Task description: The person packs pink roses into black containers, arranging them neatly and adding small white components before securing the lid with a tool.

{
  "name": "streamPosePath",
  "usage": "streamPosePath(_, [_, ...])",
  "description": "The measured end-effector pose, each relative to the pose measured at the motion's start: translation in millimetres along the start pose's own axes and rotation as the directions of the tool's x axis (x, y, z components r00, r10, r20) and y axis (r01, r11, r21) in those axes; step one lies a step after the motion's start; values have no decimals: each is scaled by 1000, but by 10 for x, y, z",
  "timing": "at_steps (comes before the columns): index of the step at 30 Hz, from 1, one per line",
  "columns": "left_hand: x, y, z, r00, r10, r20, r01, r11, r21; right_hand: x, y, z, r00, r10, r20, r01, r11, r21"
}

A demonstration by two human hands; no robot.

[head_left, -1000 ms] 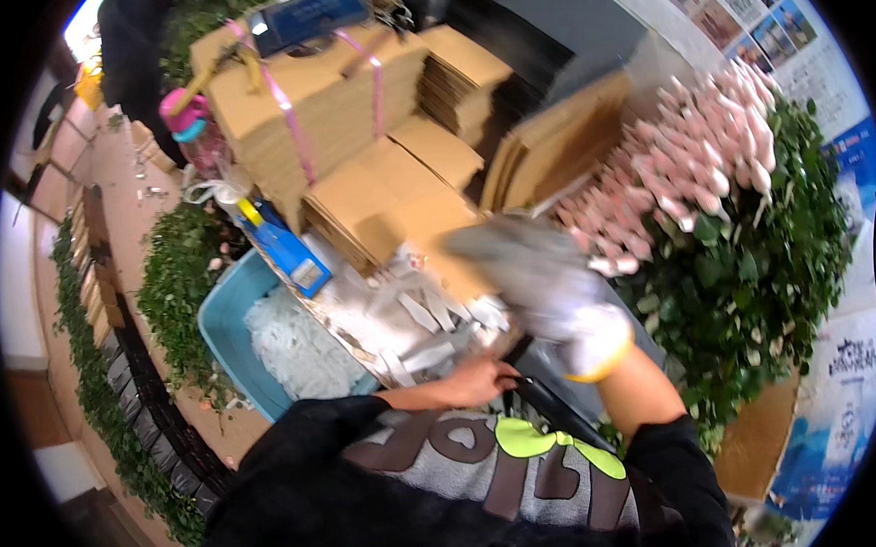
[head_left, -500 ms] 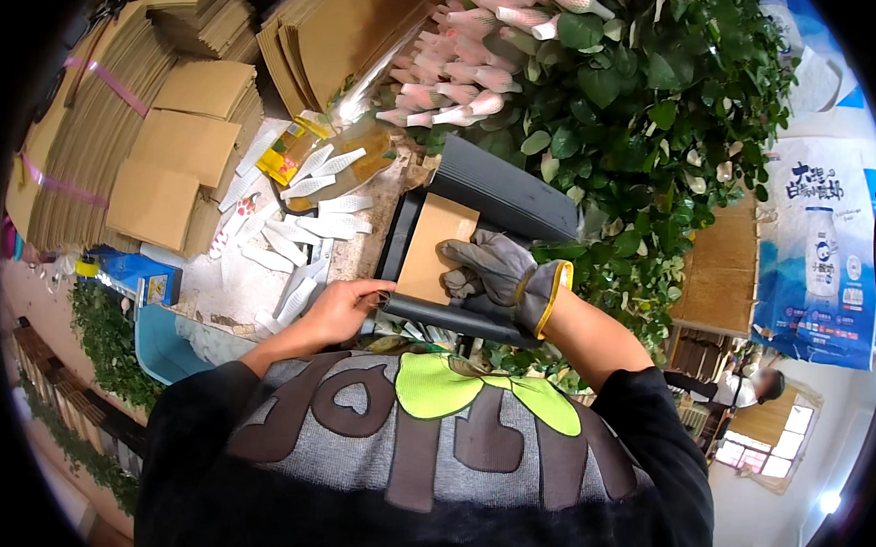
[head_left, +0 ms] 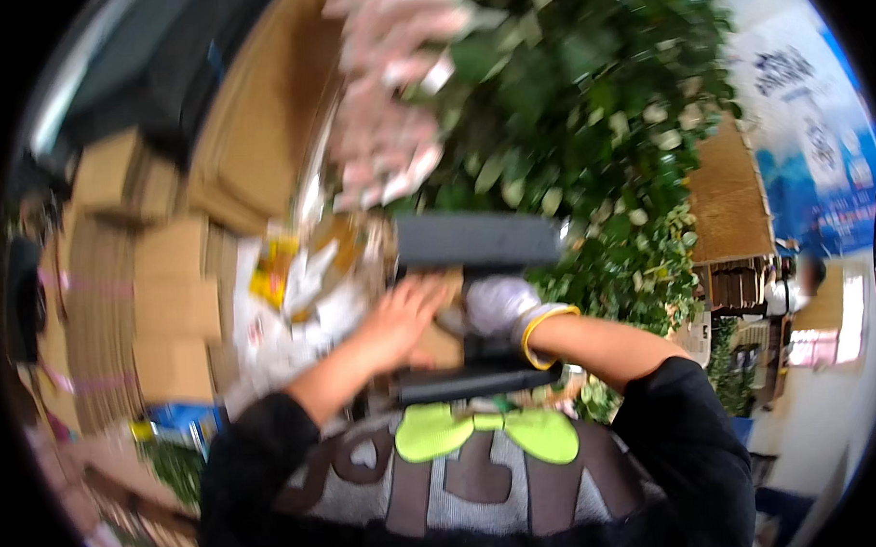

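Observation:
A brown cardboard piece point(head_left: 443, 349) lies between two dark padded bars: a far bar point(head_left: 477, 241) and a near bar point(head_left: 461, 383). My bare left hand point(head_left: 401, 323) rests over the cardboard's left part, fingers stretched forward and somewhat spread. My right hand point(head_left: 502, 308), in a grey work glove with a yellow-edged cuff, is at the right end of the cardboard between the bars. Its fingers are smeared by motion, so their grip is hidden from me.
Pink-netted flower heads point(head_left: 384, 102) and leafy stems point(head_left: 596, 104) fill the far side. White foam sleeves point(head_left: 329, 321) and a yellow packet point(head_left: 276, 269) lie at left. Cardboard stacks point(head_left: 174, 302) stand farther left. A person point(head_left: 795, 285) is in the right background.
My left hand has moved from the near bar's left end onto the cardboard. My right hand has shifted slightly at the cardboard's right end. The whole view has turned and blurred.

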State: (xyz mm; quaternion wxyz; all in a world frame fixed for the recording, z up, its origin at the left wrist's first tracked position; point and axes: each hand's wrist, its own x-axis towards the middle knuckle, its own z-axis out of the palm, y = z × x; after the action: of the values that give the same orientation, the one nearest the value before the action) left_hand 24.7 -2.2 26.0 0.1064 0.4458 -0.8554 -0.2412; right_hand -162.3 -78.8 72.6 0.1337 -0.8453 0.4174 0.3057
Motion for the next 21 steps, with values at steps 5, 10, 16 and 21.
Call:
streamPosePath(5, [6, 26, 28, 998, 1, -65, -4, 999, -47, -178, -249, -369, 965, -261, 33, 258, 963, 81])
streamPosePath(10, [14, 254, -339, 995, 23, 93, -30, 997, 73, -428, -166, -684, 895, -429, 120, 424, 903, 64])
streamPosePath(16, [-43, 619, -560, 913, -42, 407, 186, 929, -320, -851, 1314, -2077, 113, 71, -991, 142, 986, 87])
streamPosePath(21, [-6, 857, -415, 849, -154, 506, 230, 969, -90, -513, 2003, -2611, 292, 272, -917, -309, 934, 179])
